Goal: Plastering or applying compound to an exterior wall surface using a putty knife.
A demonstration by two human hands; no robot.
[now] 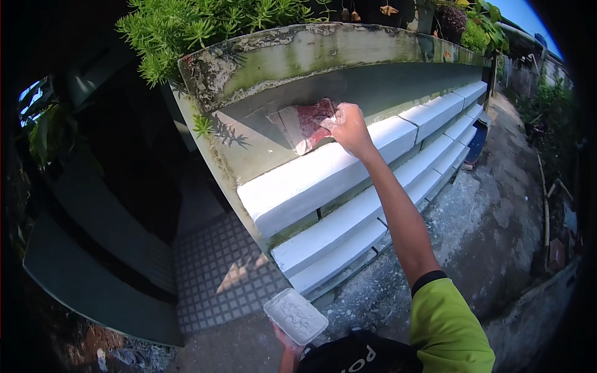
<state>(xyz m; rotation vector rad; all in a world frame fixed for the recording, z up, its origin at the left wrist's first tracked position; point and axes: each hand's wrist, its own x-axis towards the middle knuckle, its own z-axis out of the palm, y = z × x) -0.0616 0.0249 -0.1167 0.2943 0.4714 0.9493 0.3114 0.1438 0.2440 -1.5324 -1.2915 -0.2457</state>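
My right hand [350, 132] is closed on a red putty spreader [311, 121], smeared with white, its wide pale edge lying against the grey wall [249, 140]. The wall sits just above the topmost white ledge [329, 180]. Low in the view, my left hand [285, 339] grips a rectangular white tub [296, 316] from beneath and the side. Lumpy white paste fills the tub's top. Most of the left hand's fingers are hidden under the tub.
Several white stepped ledges [429, 146] run away to the right. A mossy concrete rim [348, 46] with green plants [180, 31] tops the wall. To the left lie a checked tile floor [217, 273] and a dark doorway. A rough concrete path [497, 230] extends along the right.
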